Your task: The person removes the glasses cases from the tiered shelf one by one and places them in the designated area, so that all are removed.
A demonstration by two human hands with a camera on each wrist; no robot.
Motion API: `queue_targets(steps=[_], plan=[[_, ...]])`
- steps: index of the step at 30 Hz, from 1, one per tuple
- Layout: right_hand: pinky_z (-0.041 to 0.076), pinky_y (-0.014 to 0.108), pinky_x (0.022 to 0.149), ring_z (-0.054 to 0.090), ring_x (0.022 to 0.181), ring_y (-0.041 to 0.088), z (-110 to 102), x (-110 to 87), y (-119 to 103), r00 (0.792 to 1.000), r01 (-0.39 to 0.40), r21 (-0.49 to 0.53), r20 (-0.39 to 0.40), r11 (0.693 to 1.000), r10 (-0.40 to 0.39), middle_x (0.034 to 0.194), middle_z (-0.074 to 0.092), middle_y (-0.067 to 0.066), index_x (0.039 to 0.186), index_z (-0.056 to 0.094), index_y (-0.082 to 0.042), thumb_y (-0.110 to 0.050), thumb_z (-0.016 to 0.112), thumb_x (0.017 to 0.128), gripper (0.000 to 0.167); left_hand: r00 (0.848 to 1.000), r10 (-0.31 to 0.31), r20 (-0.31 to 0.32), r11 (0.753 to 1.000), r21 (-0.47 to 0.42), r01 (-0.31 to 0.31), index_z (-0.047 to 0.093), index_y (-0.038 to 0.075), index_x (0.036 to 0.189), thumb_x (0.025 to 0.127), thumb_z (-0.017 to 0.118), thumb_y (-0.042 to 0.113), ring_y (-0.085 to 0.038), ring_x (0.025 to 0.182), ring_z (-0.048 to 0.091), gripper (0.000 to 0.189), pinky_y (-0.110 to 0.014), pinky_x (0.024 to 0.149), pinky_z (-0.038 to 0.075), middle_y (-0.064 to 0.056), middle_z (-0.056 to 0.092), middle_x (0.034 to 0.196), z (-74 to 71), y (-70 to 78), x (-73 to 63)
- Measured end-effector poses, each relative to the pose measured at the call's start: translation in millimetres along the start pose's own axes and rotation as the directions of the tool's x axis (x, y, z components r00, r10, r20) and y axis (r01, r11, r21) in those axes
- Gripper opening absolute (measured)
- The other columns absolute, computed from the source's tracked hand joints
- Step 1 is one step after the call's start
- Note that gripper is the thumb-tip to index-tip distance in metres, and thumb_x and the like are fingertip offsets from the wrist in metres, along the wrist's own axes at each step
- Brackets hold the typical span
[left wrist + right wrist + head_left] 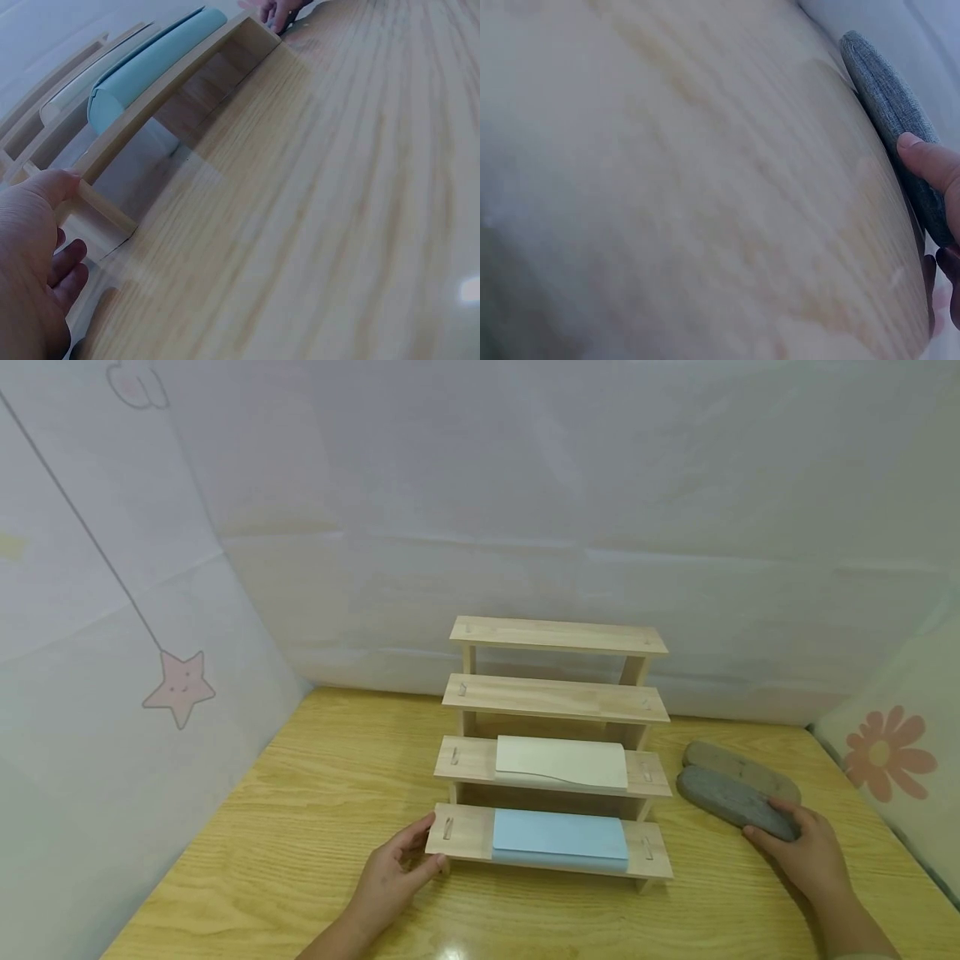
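A four-tier wooden display rack (555, 695) stands on the table. My left hand (393, 875) grips the left end of its lowest shelf, thumb at the front corner; in the left wrist view the thumb (52, 186) presses the shelf's end. On that shelf lies a light blue glasses case (558, 835), and on the one above a cream case (561, 760). At the right, my right hand (813, 856) holds the near end of a grey fabric glasses case (731, 797), the thumb along its side. A brown case (742, 767) lies right behind the grey one.
The yellow wood-grain table (300, 827) reaches back to a pale cloth backdrop (525, 485). Patterned side cloths, with a pink star (180, 685) on the left and a flower (888, 756) on the right, border the table. The rack's top two shelves hold no cases.
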State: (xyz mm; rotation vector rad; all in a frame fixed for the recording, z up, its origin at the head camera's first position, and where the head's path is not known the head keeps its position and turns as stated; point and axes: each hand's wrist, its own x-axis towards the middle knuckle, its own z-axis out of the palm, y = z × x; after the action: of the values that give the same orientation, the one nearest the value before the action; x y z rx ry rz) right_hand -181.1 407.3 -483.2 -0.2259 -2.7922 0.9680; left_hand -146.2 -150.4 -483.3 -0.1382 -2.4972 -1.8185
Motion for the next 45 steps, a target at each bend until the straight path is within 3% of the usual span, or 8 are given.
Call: queue_targets(steps=[12,36,45], plan=[[0.026,0.072,0.101,0.028,0.127,0.064,-1.7,9.0,6.0,0.999,0.028,-0.020,-0.018,0.999,-0.029,0.142,0.029,0.046,0.145,0.034,0.009,-0.040,0.066,0.093,0.079,1.000,-0.005,-0.003,1.000,-0.003,0.005,0.057,0.012,0.137,0.081,0.080,0.023,-0.025,0.118,0.063,0.062,-0.022,0.090,0.052,-0.007,0.063,0.133,-0.4,0.0,0.8],[0.024,0.072,0.103,0.022,0.131,0.064,-8.4,16.7,9.5,0.998,-0.065,-0.032,0.007,0.997,0.065,0.148,0.020,0.044,0.150,0.017,0.011,-0.049,0.061,0.094,0.093,1.000,-0.003,0.009,1.000,0.011,0.003,0.056,0.012,0.138,0.082,0.079,0.023,-0.028,0.118,0.062,0.062,-0.025,0.088,0.054,-0.009,0.062,0.135,0.2,0.5,-0.7],[0.019,0.076,0.103,0.012,0.137,0.063,-14.3,11.3,-9.6,0.999,-0.052,0.061,0.016,0.997,0.051,0.155,0.011,0.039,0.154,0.015,0.004,-0.049,0.060,0.095,0.091,1.000,-0.007,-0.002,1.000,0.020,0.007,0.057,0.012,0.137,0.081,0.080,0.024,-0.026,0.117,0.063,0.062,-0.019,0.088,0.052,-0.008,0.063,0.133,-0.1,-0.1,-0.2]])
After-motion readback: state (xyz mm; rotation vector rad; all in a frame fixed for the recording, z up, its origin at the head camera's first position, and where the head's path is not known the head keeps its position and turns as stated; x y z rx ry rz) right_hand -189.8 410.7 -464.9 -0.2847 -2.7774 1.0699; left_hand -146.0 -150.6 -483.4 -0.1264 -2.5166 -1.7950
